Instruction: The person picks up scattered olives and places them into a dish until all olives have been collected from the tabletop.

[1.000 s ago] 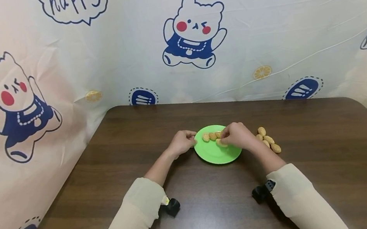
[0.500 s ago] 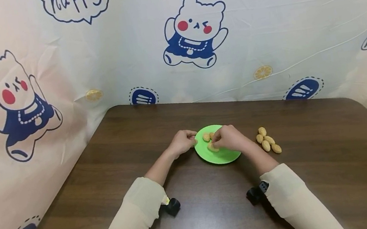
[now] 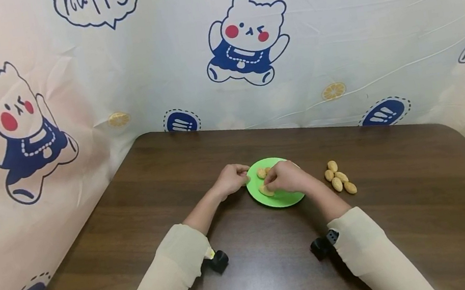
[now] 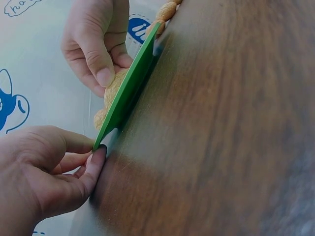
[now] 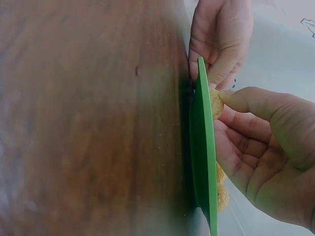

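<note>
- Peanut (image 3: 265,191): held in the right hand (image 3: 285,177), just past its fingertips, at eight o'clock from the middle of that hand, with twelve o'clock pointing away from the person in the head view.
- Right hand: grasping this peanut, the thumb pressed on the shell; both wrist views show the nut against the upper face of the green plate (image 3: 282,200).
- Place on the plate: the held peanut sits at about eight o'clock from the plate's centre, well inside the rim.
- Left hand (image 3: 230,180): gripping the plate's rim at nine o'clock, fingers and thumb on either side of the edge; the held peanut lies near it, at about four o'clock.
- Two other peanuts (image 3: 261,173): side by side on the plate at about eleven o'clock, near the far rim; the right-hand one is partly covered by the right hand, and whether more lie behind it I cannot tell.
- Five loose peanuts (image 3: 341,177): clustered on the dark brown table (image 3: 267,264) at three o'clock from the plate, apart from it and from both hands.
- Wrists: a small black camera (image 3: 220,262) on the left and another black camera (image 3: 320,249) on the right, just below pale rolled sleeves (image 3: 183,253).
</note>
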Motion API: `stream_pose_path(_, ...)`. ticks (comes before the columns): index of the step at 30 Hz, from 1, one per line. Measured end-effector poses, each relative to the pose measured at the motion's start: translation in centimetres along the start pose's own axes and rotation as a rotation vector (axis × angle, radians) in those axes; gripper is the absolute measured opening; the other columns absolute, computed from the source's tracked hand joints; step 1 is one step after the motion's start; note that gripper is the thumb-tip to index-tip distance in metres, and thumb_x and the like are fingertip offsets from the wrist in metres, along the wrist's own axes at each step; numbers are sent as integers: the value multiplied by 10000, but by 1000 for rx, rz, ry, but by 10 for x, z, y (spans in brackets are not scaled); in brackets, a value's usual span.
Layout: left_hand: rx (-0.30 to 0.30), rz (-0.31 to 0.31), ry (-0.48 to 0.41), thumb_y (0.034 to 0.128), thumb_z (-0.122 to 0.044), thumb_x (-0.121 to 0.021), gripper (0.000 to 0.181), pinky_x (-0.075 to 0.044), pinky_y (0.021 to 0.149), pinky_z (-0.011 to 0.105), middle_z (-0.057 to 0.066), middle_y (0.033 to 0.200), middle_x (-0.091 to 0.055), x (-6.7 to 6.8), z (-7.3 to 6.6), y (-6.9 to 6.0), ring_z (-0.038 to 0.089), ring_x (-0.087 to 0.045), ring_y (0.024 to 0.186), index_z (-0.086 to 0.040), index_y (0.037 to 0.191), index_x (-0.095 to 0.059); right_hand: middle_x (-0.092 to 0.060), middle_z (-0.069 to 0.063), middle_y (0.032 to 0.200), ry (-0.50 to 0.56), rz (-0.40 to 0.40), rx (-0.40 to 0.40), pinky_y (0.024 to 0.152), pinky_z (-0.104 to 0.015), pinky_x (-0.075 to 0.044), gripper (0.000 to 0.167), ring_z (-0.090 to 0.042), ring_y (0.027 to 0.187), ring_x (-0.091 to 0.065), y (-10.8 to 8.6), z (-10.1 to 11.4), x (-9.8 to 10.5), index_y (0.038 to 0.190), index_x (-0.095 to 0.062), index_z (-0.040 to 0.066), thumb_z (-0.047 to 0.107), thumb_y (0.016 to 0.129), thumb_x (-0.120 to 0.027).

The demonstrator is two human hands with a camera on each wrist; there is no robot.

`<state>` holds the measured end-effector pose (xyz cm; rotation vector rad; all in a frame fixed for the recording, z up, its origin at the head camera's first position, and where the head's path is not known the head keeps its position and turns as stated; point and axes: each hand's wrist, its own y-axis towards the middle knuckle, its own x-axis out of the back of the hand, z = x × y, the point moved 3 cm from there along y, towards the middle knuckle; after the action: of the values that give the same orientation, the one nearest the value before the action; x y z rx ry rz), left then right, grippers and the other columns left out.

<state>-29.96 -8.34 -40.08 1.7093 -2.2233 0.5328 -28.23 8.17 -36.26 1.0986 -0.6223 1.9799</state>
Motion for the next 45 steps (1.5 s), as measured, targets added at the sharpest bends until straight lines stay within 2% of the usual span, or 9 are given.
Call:
stream_pose_path(3,6,4,-6,876,5,-565,394,-496,773,261,163,1125,-598,0,0,0,213,-545,1027,69,1262,-524,-686,44,802,-13,1,1,875,-393,-417,100,-67,669,-561,0,0,0,845,-759,100,134,810,-672)
stream_pose_path(6,11,3,-8,881,1,-564,392,-495,766,256,157,1117,-598,0,1,0,209,-545,1023,66,1265,-523,-687,41,827,-3,8,-9,1028,-531,-231,105,-87,731,-590,1,-1,0,865,-759,103,135,817,-670)
stream_pose_path(8,14,3,-7,883,-1,-562,391,-495,761,257,152,1111,-597,0,1,0,207,-545,1017,62,1267,-523,-689,37,840,5,12,-7,1043,-568,-155,113,-97,763,-600,1,-2,0,879,-758,101,142,825,-669)
stream_pose_path(13,15,0,2,881,0,-560,388,-493,749,256,145,1102,-598,1,3,-1,200,-546,1003,55,1264,-530,-695,25,853,7,5,10,1024,-534,-233,125,-111,784,-608,2,-4,-2,897,-757,91,144,831,-665)
stream_pose_path(17,10,-8,8,879,-1,-562,384,-490,739,245,140,1090,-605,1,2,-2,186,-547,985,56,1258,-536,-697,11,875,-7,-14,11,1032,-546,-207,125,-140,826,-617,0,-5,-1,903,-755,87,138,837,-662)
stream_pose_path(21,7,-10,7,877,4,-560,385,-491,734,242,144,1084,-607,1,1,-2,187,-549,979,63,1256,-534,-694,10,877,-27,-26,14,938,-453,-378,124,-141,812,-618,-3,-6,0,899,-754,87,152,848,-661)
stream_pose_path(23,6,-10,8,876,6,-559,385,-492,733,242,144,1085,-607,1,1,-2,188,-550,980,64,1256,-534,-691,14,864,-27,-33,6,801,-356,-464,121,-122,775,-610,-5,-6,2,894,-754,89,162,846,-670)
stream_pose_path(26,8,-9,11,878,3,-558,389,-490,738,244,146,1096,-602,1,2,-2,191,-548,990,61,1261,-530,-689,17,843,-18,-46,-17,622,-258,-472,118,-97,722,-596,-9,-7,5,892,-754,88,164,837,-682)
stream_pose_path(45,5,-23,54,878,-27,-578,387,-475,798,273,130,1110,-603,-1,0,1,193,-537,1012,37,1258,-546,-683,2,782,-101,-128,-63,580,-276,-454,108,-98,656,-556,-58,-34,34,858,-744,43,119,815,-682)
